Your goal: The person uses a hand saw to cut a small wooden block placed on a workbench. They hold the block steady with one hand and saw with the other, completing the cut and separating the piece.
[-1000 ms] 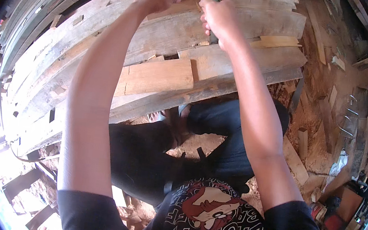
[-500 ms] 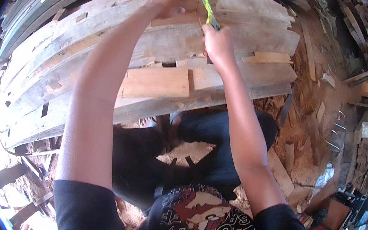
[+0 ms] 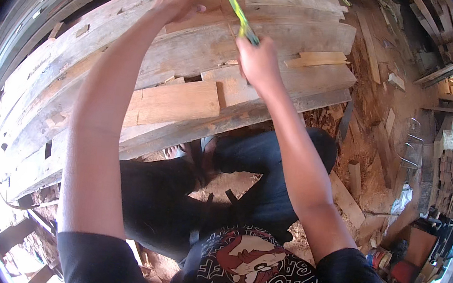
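Stacked wood pieces [image 3: 450,177], white container [image 3: 451,139], crumpled white sheet [image 3: 402,199], brown floor [image 3: 364,149]

You have a bed of long, weathered planks [image 3: 306,33] across the upper half of the frame, lying side by side. On it, at top centre, you can see a brown board [image 3: 210,12]. Closer to you, just left of centre, a short pale board [image 3: 178,102] lies flat. Right of top centre, a thin yellowish strip [image 3: 319,59] rests on the planks. To the right of the frame, your brown floor [image 3: 400,108] carries a long narrow slat [image 3: 368,47], a small whitish block [image 3: 396,81] and something white and crumpled [image 3: 401,199].
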A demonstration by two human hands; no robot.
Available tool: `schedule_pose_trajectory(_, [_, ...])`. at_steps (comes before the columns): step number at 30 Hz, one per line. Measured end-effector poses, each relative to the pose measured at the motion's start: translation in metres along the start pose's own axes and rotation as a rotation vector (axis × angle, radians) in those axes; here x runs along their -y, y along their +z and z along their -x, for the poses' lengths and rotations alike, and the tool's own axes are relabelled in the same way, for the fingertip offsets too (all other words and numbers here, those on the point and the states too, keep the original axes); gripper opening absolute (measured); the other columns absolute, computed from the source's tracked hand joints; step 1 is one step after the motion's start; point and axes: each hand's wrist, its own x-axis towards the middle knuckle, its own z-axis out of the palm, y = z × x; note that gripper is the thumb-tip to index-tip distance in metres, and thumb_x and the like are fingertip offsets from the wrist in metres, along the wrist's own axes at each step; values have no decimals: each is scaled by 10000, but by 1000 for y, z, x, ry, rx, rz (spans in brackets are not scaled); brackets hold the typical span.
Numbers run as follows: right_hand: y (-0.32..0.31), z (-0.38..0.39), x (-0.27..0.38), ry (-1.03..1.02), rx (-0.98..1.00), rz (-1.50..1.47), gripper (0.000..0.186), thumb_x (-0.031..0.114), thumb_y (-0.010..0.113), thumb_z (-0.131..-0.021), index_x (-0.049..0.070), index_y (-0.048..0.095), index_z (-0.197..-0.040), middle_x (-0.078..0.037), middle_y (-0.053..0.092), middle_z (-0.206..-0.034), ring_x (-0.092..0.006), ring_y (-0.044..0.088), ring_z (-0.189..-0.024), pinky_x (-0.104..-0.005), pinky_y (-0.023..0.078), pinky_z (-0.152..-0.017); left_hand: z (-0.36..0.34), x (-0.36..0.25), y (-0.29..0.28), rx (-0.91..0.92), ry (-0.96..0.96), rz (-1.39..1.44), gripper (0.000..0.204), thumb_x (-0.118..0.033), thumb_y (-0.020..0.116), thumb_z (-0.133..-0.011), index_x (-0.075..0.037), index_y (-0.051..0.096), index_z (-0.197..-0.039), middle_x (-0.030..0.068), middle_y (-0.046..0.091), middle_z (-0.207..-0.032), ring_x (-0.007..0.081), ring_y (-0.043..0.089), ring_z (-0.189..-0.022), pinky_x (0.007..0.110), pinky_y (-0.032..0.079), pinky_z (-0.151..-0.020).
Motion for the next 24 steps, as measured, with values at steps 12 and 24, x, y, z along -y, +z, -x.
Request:
schedule_pose_trajectory(12, [23, -25, 5, -118, -39, 219, 454, 305, 693, -930, -104, 640, -740, -268, 604, -598, -377, 685, -609, -511, 527, -639, 8, -2, 1, 17, -7, -6, 686, -628, 641, -965, -272, 524, -1540, 208, 740, -1227, 427, 703, -1146, 560, 568, -957])
schedule_pose_trajectory(24, [15, -2, 4, 5, -112, 61, 418, 315, 709, -912, -88, 686, -803, -347, 658, -745, -539, 693, -825, -579, 532, -708, 9, -5, 4, 90, -106, 24, 573, -568, 612, -1012, -253, 541, -1485, 196, 745, -1224, 430, 696, -1166, 572, 556, -948])
